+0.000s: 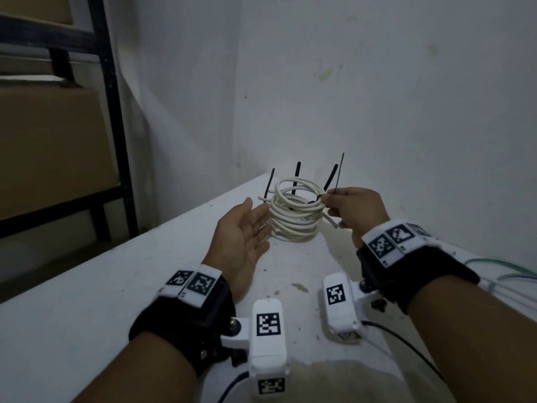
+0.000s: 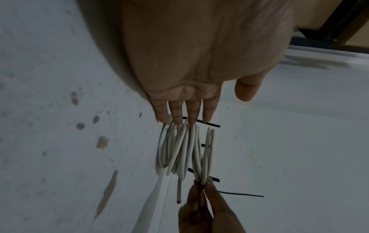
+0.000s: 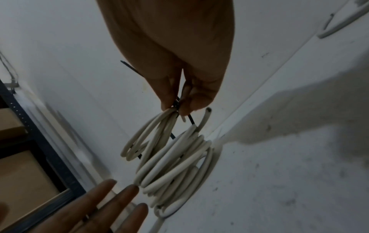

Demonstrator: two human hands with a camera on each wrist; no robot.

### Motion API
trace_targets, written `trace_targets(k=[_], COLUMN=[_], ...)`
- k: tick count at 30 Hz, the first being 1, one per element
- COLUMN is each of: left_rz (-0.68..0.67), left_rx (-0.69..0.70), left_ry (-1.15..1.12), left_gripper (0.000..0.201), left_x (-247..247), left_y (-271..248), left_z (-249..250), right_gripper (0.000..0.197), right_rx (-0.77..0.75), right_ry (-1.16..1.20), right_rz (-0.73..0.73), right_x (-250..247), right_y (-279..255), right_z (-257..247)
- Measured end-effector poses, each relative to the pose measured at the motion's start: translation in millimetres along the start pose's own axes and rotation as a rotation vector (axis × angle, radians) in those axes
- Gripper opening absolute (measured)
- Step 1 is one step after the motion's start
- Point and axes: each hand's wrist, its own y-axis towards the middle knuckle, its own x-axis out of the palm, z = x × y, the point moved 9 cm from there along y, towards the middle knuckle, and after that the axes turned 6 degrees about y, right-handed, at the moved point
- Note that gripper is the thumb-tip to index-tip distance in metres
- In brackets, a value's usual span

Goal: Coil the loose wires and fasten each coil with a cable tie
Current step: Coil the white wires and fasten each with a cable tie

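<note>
**A:** Where's the wire?

**B:** I see the white wire coil (image 1: 293, 212) standing on its side, its bottom resting on the white table (image 1: 87, 315) towards the far end, near the wall corner. One cut end (image 1: 331, 221) pokes out to the right. Black cable ties (image 1: 297, 181) stick up from the loops, three of them plus a thinner tail.

**A:** And your hands?

**B:** My right hand (image 1: 353, 212) pinches the upper right part of the coil between thumb and fingertips, along with a thin cable tie tail (image 1: 339, 173) that points up. My left hand (image 1: 244, 237) is spread, palm facing right, fingers (image 2: 177, 113) straight and touching the coil's left side.

**A:** Anything else around?

**B:** A dark metal shelf (image 1: 113, 112) with cardboard boxes (image 1: 52, 146) at the far left, and some loose wires (image 1: 505, 271) on the table at the right edge.
</note>
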Motion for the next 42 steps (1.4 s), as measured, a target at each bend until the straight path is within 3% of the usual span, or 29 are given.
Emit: trace_targets(k=[10, 25, 32, 37, 42], left_rz=[-0.008, -0.005, 0.004, -0.012, 0.007], left_rx=[0.014, 0.017, 0.047, 0.075, 0.064], left_ry=[0.032, 0.051, 0.059, 0.062, 0.048], left_gripper=[0.043, 0.038, 0.042, 0.043, 0.041], left_x=[0.1, -1.6, -3.4, -4.1, -6.0], left_y=[1.2, 2.8, 5.7, 7.7, 7.7], left_z=[-0.2, -2.1, -1.1, -0.5, -1.3], right_gripper=[0.018, 0.012, 0.017, 0.014, 0.034], right_rx=[-0.031, 0.015, -0.105, -0.093, -0.090], right_ry=[-0.261, -0.058, -0.374, -0.434, -0.518], right_rz=[-0.147, -0.088, -0.149, -0.133, -0.194], right_x=[2.9, -2.0, 8.8, 10.7, 10.2], right_y=[0.5, 2.4, 1.8, 1.9, -1.4], right_z=[-1.8, 1.6, -9.4, -11.1, -11.1])
